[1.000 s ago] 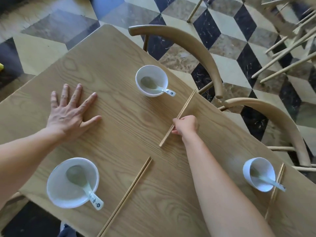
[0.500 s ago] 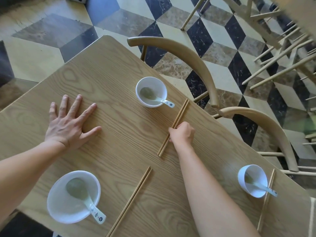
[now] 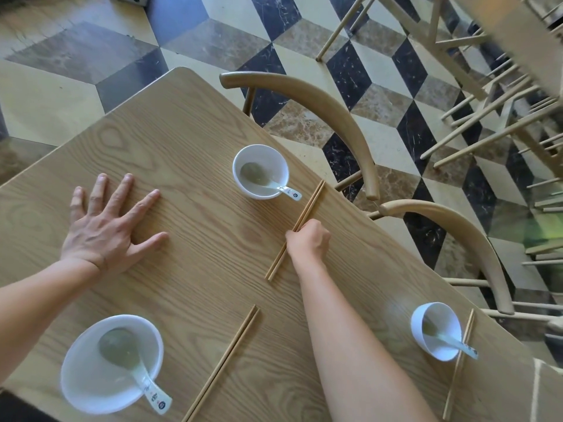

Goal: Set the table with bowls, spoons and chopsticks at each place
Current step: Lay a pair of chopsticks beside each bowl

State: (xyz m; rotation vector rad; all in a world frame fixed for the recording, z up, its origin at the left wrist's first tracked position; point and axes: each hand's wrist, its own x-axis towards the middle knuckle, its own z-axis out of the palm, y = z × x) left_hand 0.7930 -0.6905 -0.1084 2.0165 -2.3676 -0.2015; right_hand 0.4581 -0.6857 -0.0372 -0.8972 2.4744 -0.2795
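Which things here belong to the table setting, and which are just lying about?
In the job: far bowl, near bowl, right bowl; far spoon, near spoon, right spoon, one inside each; far chopsticks, gripped by right hand; near chopsticks; right chopsticks; table.
Lying about: tucked-in chairs; other chairs; left hand, flat on the table.
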